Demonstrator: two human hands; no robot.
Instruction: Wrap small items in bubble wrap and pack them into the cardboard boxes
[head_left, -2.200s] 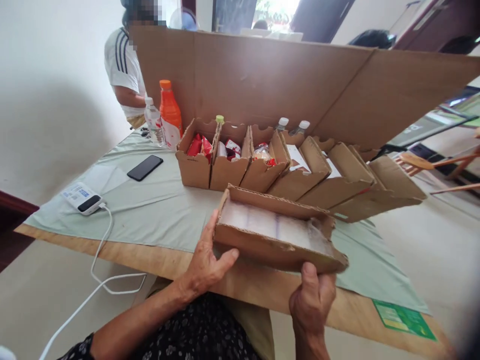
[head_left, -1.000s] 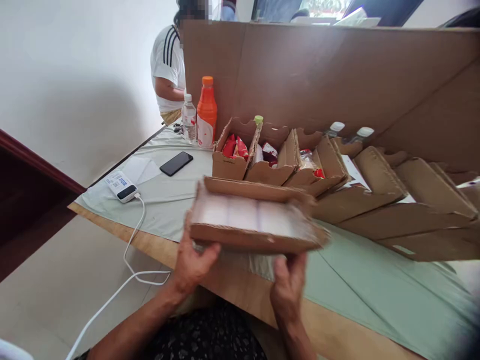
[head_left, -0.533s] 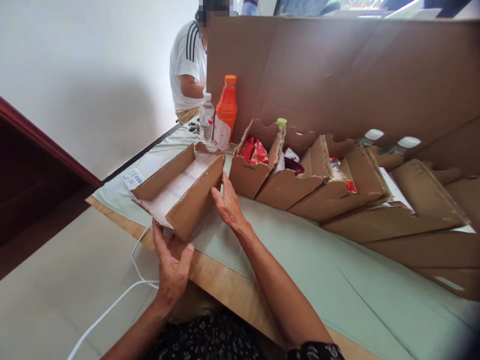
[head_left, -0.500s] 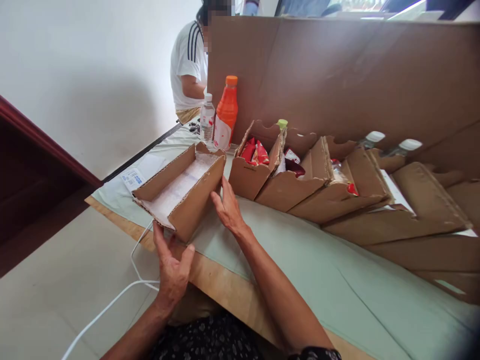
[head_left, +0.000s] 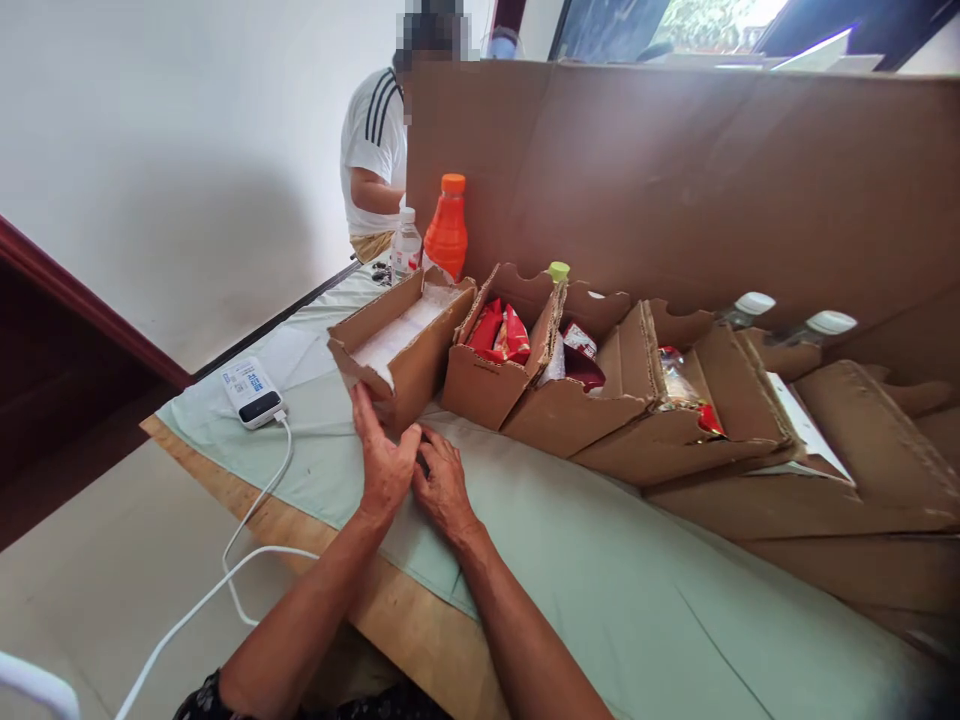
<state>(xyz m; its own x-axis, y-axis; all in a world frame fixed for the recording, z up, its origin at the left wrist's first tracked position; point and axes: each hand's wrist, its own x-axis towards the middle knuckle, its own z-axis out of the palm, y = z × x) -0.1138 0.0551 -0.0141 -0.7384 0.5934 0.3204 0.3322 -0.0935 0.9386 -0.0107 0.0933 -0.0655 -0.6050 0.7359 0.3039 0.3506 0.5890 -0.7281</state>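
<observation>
A narrow, open-topped cardboard box [head_left: 431, 365] lined with bubble wrap [head_left: 405, 330] stands on the cloth-covered table, left of a row of similar boxes. My left hand [head_left: 386, 465] is at its near end, fingers stretched up along the front panel and thumb pointing right. Close beside that thumb, my right hand [head_left: 446, 485] rests low by the box's near right corner. Its fingers are bent, with a dark gap between thumb and fingers and nothing visible in them. Red packets [head_left: 502, 335] fill part of the neighbouring box [head_left: 484, 385].
An orange bottle [head_left: 448, 230] and a clear bottle [head_left: 406, 245] stand behind the lined box. To the left lies a white power bank [head_left: 253, 392] with a cable [head_left: 281, 470]. A tall cardboard panel [head_left: 675, 180] backs the row; beyond it sits a person [head_left: 375, 150].
The lined box has moved right and back, now beside the row. My right hand has come down from its side to near my left hand. The power bank has come into view.
</observation>
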